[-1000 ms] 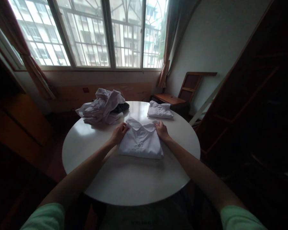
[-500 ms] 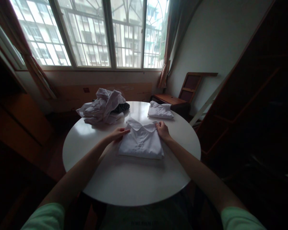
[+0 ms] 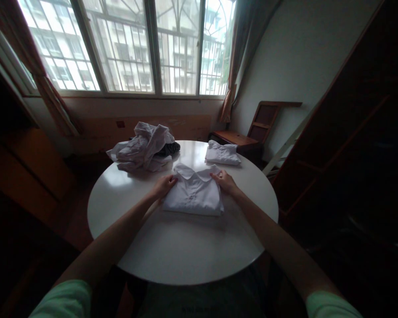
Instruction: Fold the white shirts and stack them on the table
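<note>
Folded white shirt (image 3: 194, 196) lies mid round white table (image 3: 185, 247). Left hand (image 3: 163, 185) and right hand (image 3: 224, 180) rest flat on its collar corners, grip released. Crumpled clothes pile (image 3: 142, 148) and second folded shirt (image 3: 222, 153) sit behind.

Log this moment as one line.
left hand: on folded white shirt | right hand: at collar | crumpled pile: behind | second folded shirt: far right

Single head-worn view, looking forward and down across the worktop (image 3: 185, 247) toward the window (image 3: 132, 44), hands near.
</note>
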{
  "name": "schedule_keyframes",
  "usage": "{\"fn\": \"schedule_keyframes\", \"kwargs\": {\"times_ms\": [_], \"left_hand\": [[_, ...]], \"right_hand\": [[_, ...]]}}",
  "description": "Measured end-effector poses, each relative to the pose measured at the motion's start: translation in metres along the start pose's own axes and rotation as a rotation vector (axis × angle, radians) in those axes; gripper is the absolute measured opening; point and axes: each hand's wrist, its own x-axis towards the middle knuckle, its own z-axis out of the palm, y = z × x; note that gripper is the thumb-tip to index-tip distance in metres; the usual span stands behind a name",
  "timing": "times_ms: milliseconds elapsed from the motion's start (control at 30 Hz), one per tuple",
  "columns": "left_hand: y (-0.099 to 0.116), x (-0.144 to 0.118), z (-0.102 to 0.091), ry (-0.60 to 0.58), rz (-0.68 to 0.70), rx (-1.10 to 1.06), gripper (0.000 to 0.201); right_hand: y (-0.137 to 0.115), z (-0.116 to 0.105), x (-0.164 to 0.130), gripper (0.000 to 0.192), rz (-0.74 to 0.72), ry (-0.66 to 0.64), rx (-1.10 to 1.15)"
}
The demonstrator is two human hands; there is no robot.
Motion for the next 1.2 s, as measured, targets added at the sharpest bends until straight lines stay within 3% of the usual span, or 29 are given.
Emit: {"fn": "schedule_keyframes", "kwargs": {"times_ms": [100, 167, 267, 367, 467, 600, 800, 867, 1033, 1200], "left_hand": [[-0.002, 0.002, -0.001, 0.109, -0.055, -0.045, 0.023], [-0.004, 0.004, -0.004, 0.075, -0.085, -0.191, 0.023], [-0.007, 0.003, -0.016, -0.173, -0.167, -0.412, 0.033], [-0.010, -0.001, -0.032, -0.446, -0.219, -0.471, 0.041], [-0.013, -0.003, -0.041, -0.568, -0.182, -0.498, 0.041], [-0.016, -0.001, -0.032, -0.511, -0.159, -0.582, 0.042], [-0.017, 0.005, -0.012, -0.191, -0.199, -0.500, 0.036], [-0.015, 0.003, -0.014, -0.178, -0.218, -0.479, 0.039], [-0.012, -0.005, -0.036, -0.459, -0.198, -0.542, 0.044], [-0.013, -0.007, -0.047, -0.591, -0.125, -0.514, 0.042]], "right_hand": [[0.004, 0.007, 0.004, 0.054, -0.033, -0.068, 0.238], [0.007, 0.011, 0.006, 0.052, -0.086, -0.104, 0.317], [0.008, 0.012, 0.006, 0.037, -0.152, -0.072, 0.262], [0.006, 0.009, 0.004, 0.034, -0.156, -0.068, 0.177], [0.003, 0.006, 0.000, 0.036, -0.173, -0.139, 0.175], [0.002, 0.007, -0.003, 0.032, -0.239, -0.176, 0.173], [-0.001, 0.011, -0.003, 0.029, -0.201, -0.006, 0.194], [-0.004, 0.008, -0.004, 0.031, -0.156, -0.013, 0.216], [-0.008, -0.006, -0.010, 0.044, 0.042, -0.335, 0.358], [-0.006, -0.019, -0.010, 0.041, -0.019, -0.622, 0.413]]}}
